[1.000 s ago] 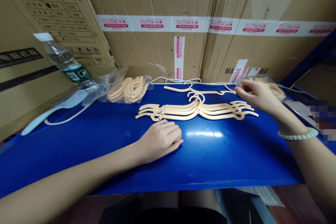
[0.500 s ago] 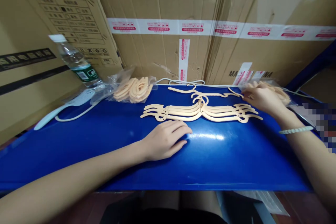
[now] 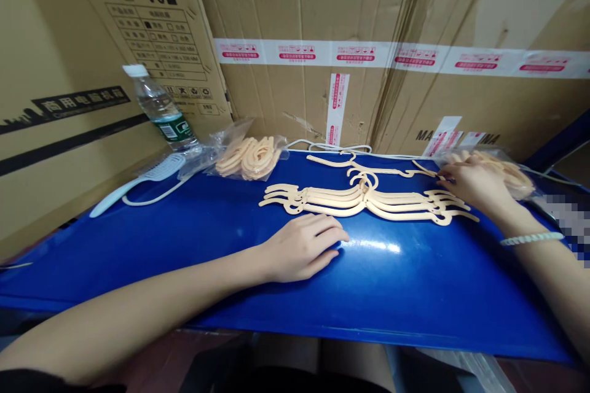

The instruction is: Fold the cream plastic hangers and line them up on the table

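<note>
My left hand (image 3: 306, 247) lies flat on the blue table (image 3: 230, 270), fingers loosely stretched out, holding nothing. It is just in front of a stack of several beige plastic hangers (image 3: 369, 201). Behind the stack lies a single beige hanger (image 3: 369, 167). My right hand (image 3: 474, 183), with a bead bracelet on the wrist, has its fingers curled and pinched at that hanger's right end. Right behind this hand is a clear bag of hangers (image 3: 507, 172).
A second clear bag of beige hangers (image 3: 249, 156) lies at the back left. Beside it are a water bottle (image 3: 161, 108) and a white long-handled brush (image 3: 138, 182) with a cord. Cardboard boxes (image 3: 350, 24) wall the table's back and left.
The view has shifted, so everything sits further right in the picture. My left fingers have uncurled and spread flatter. My right hand stays at the single hanger's end.
</note>
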The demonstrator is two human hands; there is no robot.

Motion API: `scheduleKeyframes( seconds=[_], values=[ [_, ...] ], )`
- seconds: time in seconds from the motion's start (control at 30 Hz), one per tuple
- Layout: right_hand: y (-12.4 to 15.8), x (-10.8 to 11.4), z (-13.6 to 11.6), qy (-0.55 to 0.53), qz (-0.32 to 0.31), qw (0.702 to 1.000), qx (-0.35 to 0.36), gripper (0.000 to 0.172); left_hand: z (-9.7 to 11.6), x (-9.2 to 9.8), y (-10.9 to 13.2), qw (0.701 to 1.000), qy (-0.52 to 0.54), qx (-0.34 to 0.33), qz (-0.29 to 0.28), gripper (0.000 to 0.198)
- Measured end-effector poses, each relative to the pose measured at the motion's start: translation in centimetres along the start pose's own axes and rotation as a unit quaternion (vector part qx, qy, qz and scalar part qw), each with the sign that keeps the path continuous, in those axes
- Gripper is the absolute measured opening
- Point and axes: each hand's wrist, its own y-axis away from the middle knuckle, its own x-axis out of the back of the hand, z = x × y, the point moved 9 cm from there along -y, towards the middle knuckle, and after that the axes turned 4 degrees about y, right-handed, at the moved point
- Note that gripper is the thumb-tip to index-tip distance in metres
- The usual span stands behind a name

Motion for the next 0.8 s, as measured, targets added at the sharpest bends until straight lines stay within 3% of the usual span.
scheduleKeyframes(
  seconds=[0.37,0.57,0.67,0.73,0.8],
  values=[
    [0.7,-0.3,0.6,-0.011,0.02,0.999,-0.034,0.033,0.0,-0.5,0.4,1.0,0.008,0.0,-0.012,0.02],
    [0.5,0.0,0.6,-0.068,0.036,0.996,-0.047,0.027,0.0,-0.4,0.4,1.0,0.012,-0.001,-0.008,0.022],
    [0.8,1.5,1.0,-0.104,0.061,0.99,-0.07,0.025,0.3,0.0,0.4,1.0,0.02,-0.01,0.011,0.021],
    [1.6,3.6,1.1,-0.141,0.113,0.979,-0.093,0.026,0.5,0.7,0.3,0.998,0.042,-0.01,0.037,0.021],
    [3.0,6.0,0.8,-0.267,0.185,0.938,-0.122,0.026,0.5,1.2,0.3,0.994,0.085,0.009,0.062,0.021]
  ],
)
